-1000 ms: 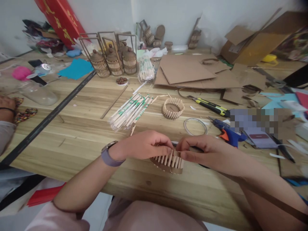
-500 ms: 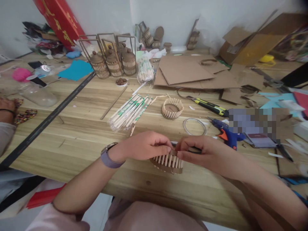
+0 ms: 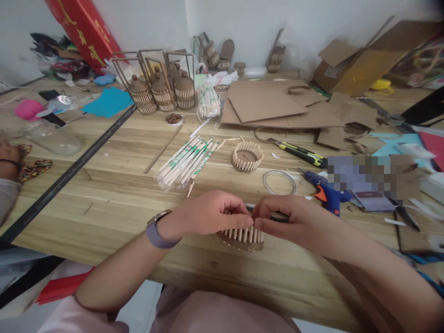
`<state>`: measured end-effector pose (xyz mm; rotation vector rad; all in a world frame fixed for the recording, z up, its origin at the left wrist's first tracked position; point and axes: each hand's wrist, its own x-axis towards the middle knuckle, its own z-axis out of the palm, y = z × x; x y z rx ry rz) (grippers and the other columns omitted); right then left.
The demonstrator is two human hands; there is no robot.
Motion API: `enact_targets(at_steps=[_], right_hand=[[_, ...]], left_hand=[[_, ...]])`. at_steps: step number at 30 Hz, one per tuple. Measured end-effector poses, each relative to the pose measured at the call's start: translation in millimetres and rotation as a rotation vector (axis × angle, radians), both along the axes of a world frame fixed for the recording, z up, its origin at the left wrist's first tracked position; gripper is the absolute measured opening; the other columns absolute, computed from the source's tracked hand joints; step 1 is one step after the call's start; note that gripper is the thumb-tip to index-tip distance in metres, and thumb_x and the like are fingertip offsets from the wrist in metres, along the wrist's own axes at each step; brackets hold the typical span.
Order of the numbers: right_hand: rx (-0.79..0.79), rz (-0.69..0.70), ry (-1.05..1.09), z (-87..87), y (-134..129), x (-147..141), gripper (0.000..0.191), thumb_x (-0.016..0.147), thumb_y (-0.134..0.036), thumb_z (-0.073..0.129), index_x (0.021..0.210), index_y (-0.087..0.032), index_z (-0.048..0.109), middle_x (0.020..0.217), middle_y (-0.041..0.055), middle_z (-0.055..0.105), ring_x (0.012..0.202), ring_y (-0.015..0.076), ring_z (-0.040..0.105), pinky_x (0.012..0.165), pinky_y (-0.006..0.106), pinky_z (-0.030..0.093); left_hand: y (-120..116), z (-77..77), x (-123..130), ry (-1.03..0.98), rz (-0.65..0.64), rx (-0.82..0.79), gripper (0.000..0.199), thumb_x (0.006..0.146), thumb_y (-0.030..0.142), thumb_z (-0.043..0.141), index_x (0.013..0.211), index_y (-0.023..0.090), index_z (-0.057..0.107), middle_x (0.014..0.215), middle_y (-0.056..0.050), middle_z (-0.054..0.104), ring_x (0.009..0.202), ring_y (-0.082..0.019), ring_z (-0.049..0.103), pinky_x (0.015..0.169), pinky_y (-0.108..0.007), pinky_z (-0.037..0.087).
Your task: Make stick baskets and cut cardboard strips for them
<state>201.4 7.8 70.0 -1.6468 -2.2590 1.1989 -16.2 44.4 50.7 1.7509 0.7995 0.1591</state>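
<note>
A round piece with a brown cardboard base and upright pale sticks (image 3: 243, 238) rests at the table's near side. Over its top rim, my left hand (image 3: 217, 213) is closed, thumb and fingers pinched at the stick tops. Close beside it, my right hand (image 3: 282, 216) also pinches at the rim, the fingertips of both hands nearly touching. The hands hide the piece's upper edge and whatever strip lies there. A similar stick ring (image 3: 247, 157) stands farther back. Packed sticks (image 3: 187, 162) lie behind my left hand, and a wire ring (image 3: 279, 183) behind my right.
A blue glue gun (image 3: 328, 194), a yellow cutter (image 3: 300, 152) and a phone (image 3: 374, 201) lie at right. Cardboard sheets (image 3: 267, 101) and finished baskets (image 3: 163, 92) stand behind. Another person's hand (image 3: 9, 159) is at far left, near a clear jar (image 3: 53, 138).
My left thumb has slid slightly right along the rim, closer to my right fingertips. The camera view has shifted a little.
</note>
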Motion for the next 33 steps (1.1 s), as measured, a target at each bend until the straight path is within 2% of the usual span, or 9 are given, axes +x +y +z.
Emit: enact_targets(at_steps=[4, 9, 12, 14, 17, 20, 27, 30, 33], right_hand=[[0.014, 0.001, 0.028, 0.7, -2, 1, 0.031, 0.086, -0.048, 0.054, 0.073, -0.022, 0.065, 0.081, 0.0026, 0.069, 0.074, 0.0177, 0.060, 0.065, 0.031, 0.042], [0.087, -0.010, 0.080, 2.1, -7, 4, 0.026, 0.082, -0.048, 0.062, 0.074, -0.024, 0.068, 0.100, 0.0049, 0.071, 0.094, 0.0227, 0.063, 0.084, 0.037, 0.046], [0.107, -0.034, 0.072, 1.1, -10, 6, 0.026, 0.079, -0.049, 0.063, 0.075, -0.024, 0.069, 0.110, 0.0068, 0.070, 0.103, 0.0261, 0.062, 0.091, 0.041, 0.045], [0.125, -0.035, 0.074, -1.0, -11, 7, 0.026, 0.080, -0.048, 0.062, 0.074, -0.024, 0.069, 0.113, 0.0073, 0.069, 0.106, 0.0268, 0.061, 0.093, 0.042, 0.045], [0.137, -0.039, 0.060, -5.0, -14, 7, 0.022, 0.083, -0.043, 0.058, 0.078, -0.024, 0.068, 0.105, 0.0069, 0.071, 0.100, 0.0252, 0.063, 0.088, 0.040, 0.047], [0.107, -0.108, -0.015, -8.6, -15, 6, 0.020, 0.082, -0.040, 0.057, 0.083, -0.025, 0.069, 0.092, 0.0052, 0.073, 0.086, 0.0238, 0.066, 0.075, 0.036, 0.048], [0.091, -0.171, 0.028, -20.3, -16, 2, 0.018, 0.080, -0.035, 0.056, 0.082, -0.025, 0.070, 0.083, 0.0022, 0.075, 0.076, 0.0206, 0.067, 0.066, 0.032, 0.048], [0.108, -0.186, 0.019, -24.4, -16, 0, 0.016, 0.079, -0.033, 0.057, 0.082, -0.024, 0.070, 0.079, 0.0013, 0.074, 0.073, 0.0196, 0.067, 0.066, 0.031, 0.048], [0.100, -0.197, 0.040, -25.2, -18, -3, 0.017, 0.078, -0.031, 0.056, 0.087, -0.024, 0.069, 0.079, 0.0012, 0.074, 0.073, 0.0191, 0.067, 0.067, 0.031, 0.048]], left_hand=[[-3, -2.9, 0, -0.005, 0.013, 0.027, 0.029, 0.088, 0.045, 0.061, 0.089, 0.017, 0.069, 0.073, 0.002, 0.064, 0.065, -0.011, 0.054, 0.057, -0.022, 0.039], [-8, -0.2, -1, -0.010, 0.022, 0.102, 0.026, 0.092, 0.040, 0.057, 0.086, 0.016, 0.066, 0.070, 0.003, 0.062, 0.062, -0.010, 0.052, 0.054, -0.021, 0.036], [-13, 4.1, 0, 0.001, 0.010, 0.284, 0.020, 0.092, 0.031, 0.058, 0.081, 0.016, 0.064, 0.069, 0.002, 0.061, 0.063, -0.011, 0.052, 0.057, -0.023, 0.036], [-16, 6.2, 1, 0.002, -0.011, 0.460, 0.017, 0.091, 0.025, 0.058, 0.078, 0.016, 0.063, 0.069, 0.001, 0.061, 0.068, -0.013, 0.055, 0.066, -0.025, 0.040], [-23, 7.7, 3, 0.011, -0.039, 0.630, 0.017, 0.093, 0.020, 0.057, 0.076, 0.017, 0.061, 0.073, 0.001, 0.065, 0.075, -0.015, 0.058, 0.088, -0.033, 0.042], [-29, 7.0, 5, 0.084, -0.034, 0.738, 0.018, 0.093, 0.017, 0.055, 0.075, 0.017, 0.060, 0.074, 0.000, 0.067, 0.074, -0.016, 0.060, 0.099, -0.040, 0.039], [-34, -4.3, 4, 0.136, -0.027, 0.956, 0.021, 0.094, 0.018, 0.050, 0.076, 0.017, 0.059, 0.074, -0.002, 0.067, 0.075, -0.017, 0.061, 0.105, -0.045, 0.038], [-34, -10.4, 2, 0.128, -0.022, 1.058, 0.024, 0.096, 0.020, 0.048, 0.075, 0.017, 0.059, 0.072, -0.002, 0.066, 0.072, -0.017, 0.060, 0.104, -0.046, 0.039], [-33, -14.3, 0, 0.126, -0.013, 1.090, 0.024, 0.096, 0.019, 0.047, 0.075, 0.017, 0.059, 0.072, -0.002, 0.065, 0.073, -0.018, 0.059, 0.104, -0.046, 0.040]])
